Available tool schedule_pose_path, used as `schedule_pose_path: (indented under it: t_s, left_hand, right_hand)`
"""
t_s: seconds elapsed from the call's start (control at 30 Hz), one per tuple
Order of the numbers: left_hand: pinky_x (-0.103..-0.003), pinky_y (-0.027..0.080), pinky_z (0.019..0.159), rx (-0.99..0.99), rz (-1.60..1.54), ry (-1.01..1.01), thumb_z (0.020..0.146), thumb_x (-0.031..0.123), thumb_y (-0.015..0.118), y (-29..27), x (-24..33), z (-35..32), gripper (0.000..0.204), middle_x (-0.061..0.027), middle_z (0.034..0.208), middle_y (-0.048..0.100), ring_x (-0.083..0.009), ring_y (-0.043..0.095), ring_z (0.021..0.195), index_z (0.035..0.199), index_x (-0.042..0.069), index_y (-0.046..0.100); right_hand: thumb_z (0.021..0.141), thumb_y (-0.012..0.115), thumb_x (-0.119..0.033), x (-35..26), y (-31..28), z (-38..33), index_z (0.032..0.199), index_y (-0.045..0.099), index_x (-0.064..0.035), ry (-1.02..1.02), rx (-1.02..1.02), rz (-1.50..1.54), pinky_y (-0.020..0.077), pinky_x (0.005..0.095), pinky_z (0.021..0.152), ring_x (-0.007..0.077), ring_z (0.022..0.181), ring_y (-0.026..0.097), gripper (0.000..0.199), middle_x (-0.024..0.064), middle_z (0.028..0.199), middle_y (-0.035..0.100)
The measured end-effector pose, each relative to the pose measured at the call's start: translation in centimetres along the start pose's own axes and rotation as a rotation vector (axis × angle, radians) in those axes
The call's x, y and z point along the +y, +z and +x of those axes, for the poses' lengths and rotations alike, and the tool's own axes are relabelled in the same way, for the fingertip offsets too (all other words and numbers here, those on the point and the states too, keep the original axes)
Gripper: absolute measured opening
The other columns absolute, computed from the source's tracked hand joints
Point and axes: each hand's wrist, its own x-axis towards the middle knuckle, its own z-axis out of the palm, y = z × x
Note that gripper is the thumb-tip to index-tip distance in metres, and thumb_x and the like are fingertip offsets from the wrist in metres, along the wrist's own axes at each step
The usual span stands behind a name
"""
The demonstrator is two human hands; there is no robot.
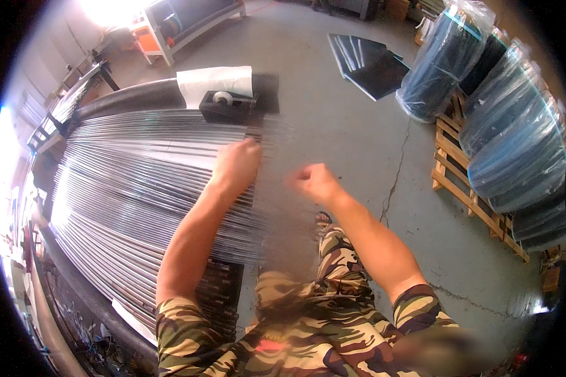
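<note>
My left hand (pixel 238 164) is closed over the right-hand ends of many long, thin, shiny grey strips (pixel 132 169) spread across the table. Whatever it grips, if anything, is hidden under the fingers. To its right my right hand (pixel 319 183) hangs above the floor, fingers curled in and slightly smeared by motion. I cannot make out anything in it. A hazy, see-through smear lies between the two hands and runs downward; its kind is unclear. Just beyond my left hand stands a black tape dispenser (pixel 220 114) with a pale roll.
A white sheet (pixel 217 81) lies over a dark roll (pixel 129 97) at the table's far edge. Dark flat panels (pixel 374 72) rest on the grey floor (pixel 358 132). At the right, plastic-wrapped rolls (pixel 516 147) stand on a wooden pallet (pixel 465 195). A rack (pixel 185 31) stands far left.
</note>
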Motion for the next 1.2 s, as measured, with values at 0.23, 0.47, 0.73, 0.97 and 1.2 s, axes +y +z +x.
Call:
schedule_pose_path:
  t_s: [0.23, 0.47, 0.73, 0.97, 1.2]
  left_hand:
    - [-0.043, 0.053, 0.07, 0.181, -0.24, -0.161, 0.066, 0.015, 0.088, 0.9, -3.0, 2.2, 0.032, -0.0114, 0.089, 0.063, -0.0332, 0.065, 0.079, 0.082, 0.003, 0.063]
    - [-0.038, 0.052, 0.074, -0.08, -0.419, -0.187, 0.066, 0.016, 0.091, -1.4, -4.3, 2.3, 0.035, -0.0087, 0.089, 0.063, -0.0243, 0.063, 0.082, 0.08, 0.002, 0.062]
    - [-0.047, 0.04, 0.11, 0.642, -0.261, -0.278, 0.062, 0.021, 0.094, 0.9, -3.1, 5.9, 0.088, -0.0181, 0.143, 0.042, -0.0396, 0.038, 0.134, 0.137, 0.009, 0.049]
    - [-0.049, 0.042, 0.107, 0.725, -0.32, -0.258, 0.062, 0.017, 0.094, 2.8, -3.4, 5.9, 0.082, -0.0173, 0.144, 0.04, -0.04, 0.039, 0.132, 0.133, 0.011, 0.053]
    - [-0.05, 0.042, 0.106, 0.775, -0.327, -0.203, 0.061, 0.013, 0.092, 3.3, -3.8, 5.7, 0.071, -0.0165, 0.144, 0.042, -0.0397, 0.04, 0.131, 0.125, 0.015, 0.061]
  right_hand:
    - [0.103, 0.049, -0.051, 0.9, 0.4, -2.2, 0.109, 0.071, -0.0001, -0.002, -0.377, 0.037, 0.0532, 0.0408, 0.084, 0.0271, 0.092, 0.067, 0.055, 0.0151, 0.103, 0.072]
    - [0.095, 0.069, -0.025, -0.9, -8.6, 4.8, 0.105, 0.073, -0.0012, -0.064, 0.121, -0.013, 0.0514, 0.027, 0.068, 0.0111, 0.075, 0.061, 0.026, 0.0055, 0.085, 0.072]
    - [0.087, 0.069, -0.03, -13.3, -6.5, 14.9, 0.105, 0.078, -0.0148, -0.316, 0.145, -0.537, 0.0556, 0.041, 0.09, 0.031, 0.1, 0.071, 0.025, 0.0117, 0.103, 0.075]
    - [0.079, 0.071, -0.025, -14.4, -5.7, 17.5, 0.099, 0.079, -0.0145, -0.262, 0.001, -0.763, 0.0564, 0.0397, 0.087, 0.0301, 0.096, 0.072, 0.024, 0.0136, 0.102, 0.074]
    - [0.082, 0.076, -0.018, -15.8, -6.7, 16.6, 0.097, 0.078, -0.0013, -0.117, -0.083, -0.573, 0.0513, 0.0351, 0.084, 0.0206, 0.094, 0.066, 0.023, 0.0139, 0.095, 0.074]
